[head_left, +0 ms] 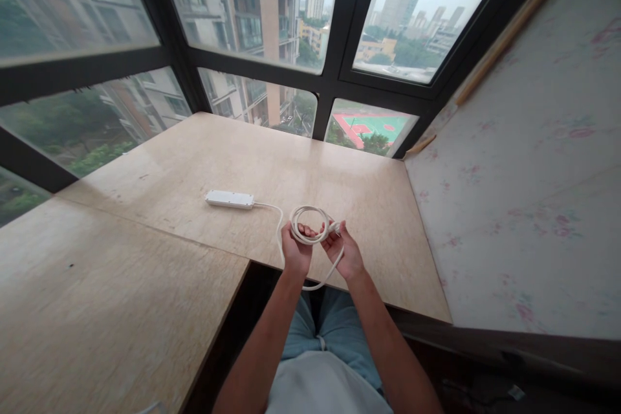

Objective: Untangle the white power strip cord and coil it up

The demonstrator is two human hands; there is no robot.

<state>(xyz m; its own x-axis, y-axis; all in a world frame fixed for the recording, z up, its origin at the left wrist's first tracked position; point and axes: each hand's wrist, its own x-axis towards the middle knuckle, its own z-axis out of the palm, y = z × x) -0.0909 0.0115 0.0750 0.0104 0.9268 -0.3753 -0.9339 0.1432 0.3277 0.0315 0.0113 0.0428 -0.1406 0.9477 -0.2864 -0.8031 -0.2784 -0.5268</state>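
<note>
A white power strip (229, 199) lies on the stone-look sill top, left of my hands. From its right end runs a white cable (276, 207), which sags past the front edge and rises again to my hands. Part of that cable is wound into a round coil (310, 209) held above the surface. My left hand (297, 251) grips the coil's left side, thumb on top and fingers curled beneath. On the other side, my right hand (345, 252) pinches the cable's end, where a white plug (334, 228) seems to show between thumb and fingers.
The pale sill top (160, 162) makes an L with a seam at left. Dark-framed windows (334, 84) border the back, and a floral-papered wall (524, 207) stands at right. A dark gap lies under the front edge by my legs.
</note>
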